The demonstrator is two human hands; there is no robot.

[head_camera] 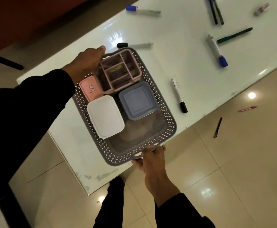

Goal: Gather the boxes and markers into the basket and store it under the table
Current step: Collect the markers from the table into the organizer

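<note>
A grey perforated basket (165, 120) sits on the white glass table (192, 51) near its front edge. Inside lie a white lidded box (105, 116), a blue-grey lidded box (137, 101), a small pink box (89, 89) and a pink divided organiser (119, 71). My left hand (86, 60) grips the basket's far handle. My right hand (151, 157) grips its near handle. Several markers lie loose on the table: a black-capped one (179, 95) right of the basket, one (135, 45) behind it, a blue-capped one (216, 51) further right.
More markers and pens lie at the table's far side: a blue-capped marker (142, 10), dark pens (216, 11), a green pen (235, 35). A dark pen (217, 127) and a pink pen (247, 109) lie on the tiled floor right of the table. My leg (111, 206) stands below.
</note>
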